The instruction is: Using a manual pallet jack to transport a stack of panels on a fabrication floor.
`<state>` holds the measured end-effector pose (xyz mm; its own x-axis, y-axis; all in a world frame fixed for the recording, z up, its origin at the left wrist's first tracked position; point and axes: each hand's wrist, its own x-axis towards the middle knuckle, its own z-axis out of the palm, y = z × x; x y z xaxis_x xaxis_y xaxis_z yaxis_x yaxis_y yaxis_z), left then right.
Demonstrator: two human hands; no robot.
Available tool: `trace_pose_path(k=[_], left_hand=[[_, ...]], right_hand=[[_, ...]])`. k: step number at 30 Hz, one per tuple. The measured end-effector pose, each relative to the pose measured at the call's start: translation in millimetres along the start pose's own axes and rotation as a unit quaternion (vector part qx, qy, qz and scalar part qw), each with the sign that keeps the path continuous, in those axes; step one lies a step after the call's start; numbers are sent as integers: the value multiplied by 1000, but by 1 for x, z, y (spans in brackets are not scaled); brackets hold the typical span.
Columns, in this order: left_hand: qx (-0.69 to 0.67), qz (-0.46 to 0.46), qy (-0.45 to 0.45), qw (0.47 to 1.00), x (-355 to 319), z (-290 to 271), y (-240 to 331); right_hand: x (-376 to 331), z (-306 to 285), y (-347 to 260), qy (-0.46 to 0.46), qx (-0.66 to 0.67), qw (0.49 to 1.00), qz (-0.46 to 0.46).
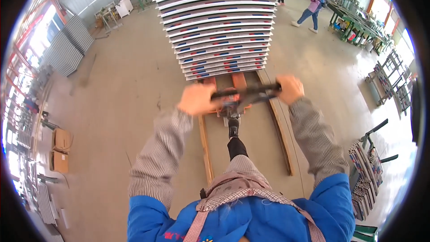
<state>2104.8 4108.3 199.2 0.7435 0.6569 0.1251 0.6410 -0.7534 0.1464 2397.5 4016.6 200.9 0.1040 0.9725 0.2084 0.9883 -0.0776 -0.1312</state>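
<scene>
Both arms reach forward to the black handle (246, 92) of an orange pallet jack (238, 80). My left hand (198, 99) is closed round the handle's left end, and my right hand (290, 88) grips its right end; both are a little blurred. Ahead of the handle rises a tall stack of white-edged rectangular frames (221, 31), with red and blue marks along their sides. The jack's orange forks run under this stack. One of my feet, in a black shoe (233, 127), is at the base of the jack.
Wooden beams (281, 139) lie on the floor either side of the jack. At the far right a person (316, 2) walks near a green workbench (358, 22). Cardboard boxes (60, 150) stand at left, a rack of profiles (365, 175) at right. Grey panels (67, 47) lean far left.
</scene>
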Motion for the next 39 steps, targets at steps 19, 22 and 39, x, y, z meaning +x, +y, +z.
trace_pose_path(k=[19, 22, 39], left_hand=[[-383, 22, -186, 904, -98, 93, 58], [-372, -11, -200, 906, -129, 120, 82], [-276, -177, -167, 930, -181, 259, 191]], right_hand=[[-101, 51, -19, -375, 123, 898, -192], [-138, 71, -10, -414, 109, 882, -196], [-250, 165, 56, -339, 190, 920, -50]])
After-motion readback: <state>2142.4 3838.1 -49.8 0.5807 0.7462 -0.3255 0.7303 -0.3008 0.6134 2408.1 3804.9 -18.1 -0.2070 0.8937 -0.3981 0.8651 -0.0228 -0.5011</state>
